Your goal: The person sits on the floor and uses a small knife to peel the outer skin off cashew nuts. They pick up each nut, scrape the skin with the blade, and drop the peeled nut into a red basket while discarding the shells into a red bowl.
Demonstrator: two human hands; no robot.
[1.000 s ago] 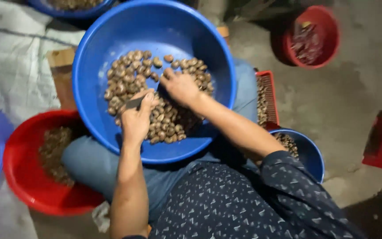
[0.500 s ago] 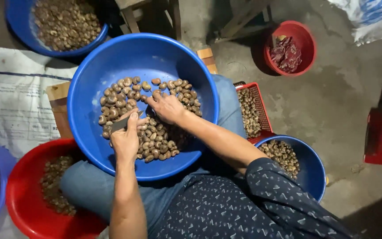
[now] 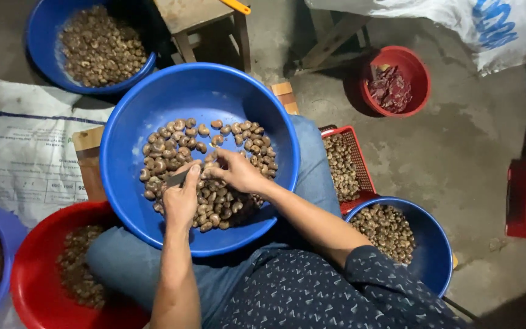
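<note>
- The large blue basin (image 3: 153,103) rests on the person's lap and holds a heap of brown nuts (image 3: 214,176).
- Left hand (image 3: 182,198) is closed around a small knife (image 3: 178,178), blade over the heap.
- Right hand (image 3: 235,172) is curled, fingertips pinching a nut beside the blade.
- Step in hand, as judged: shelling one nut.
- Next move calls for a steady pinch and a controlled cut clear of the fingertips.
</note>
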